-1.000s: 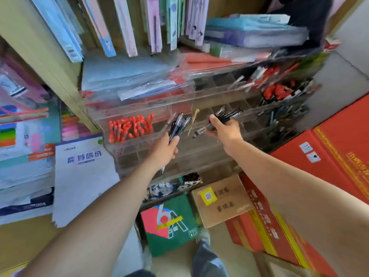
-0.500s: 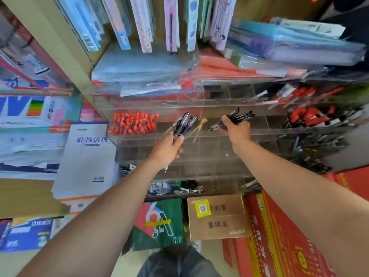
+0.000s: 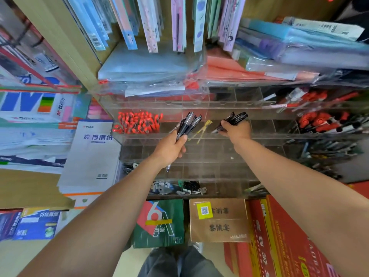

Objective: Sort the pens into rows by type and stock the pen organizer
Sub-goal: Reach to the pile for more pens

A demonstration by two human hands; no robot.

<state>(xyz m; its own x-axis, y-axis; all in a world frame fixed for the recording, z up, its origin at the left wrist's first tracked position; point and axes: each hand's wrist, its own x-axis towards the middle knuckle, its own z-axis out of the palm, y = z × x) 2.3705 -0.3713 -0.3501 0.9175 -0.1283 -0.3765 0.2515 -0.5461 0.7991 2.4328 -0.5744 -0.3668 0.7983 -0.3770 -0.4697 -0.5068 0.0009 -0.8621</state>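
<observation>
A clear acrylic pen organizer with tiered rows of compartments stands on the shelf in front of me. My left hand grips a bunch of black-capped clear pens, their caps pointing up over the second row. My right hand holds a bunch of black pens over a middle compartment of that same row. Red-capped pens fill the row's left compartment. More red-capped pens sit at the right. A yellowish pen lies between my hands.
Plastic-wrapped folders are stacked above the organizer. Packaged stationery hangs overhead. Paper pads lie at the left. Binder clips fill the lowest row. A green box, a brown carton and red cartons stand on the floor.
The view has swung left and centred on the organizer. My right hand with its black pens has dropped slightly toward the compartment. My left hand keeps its bunch in about the same spot.
</observation>
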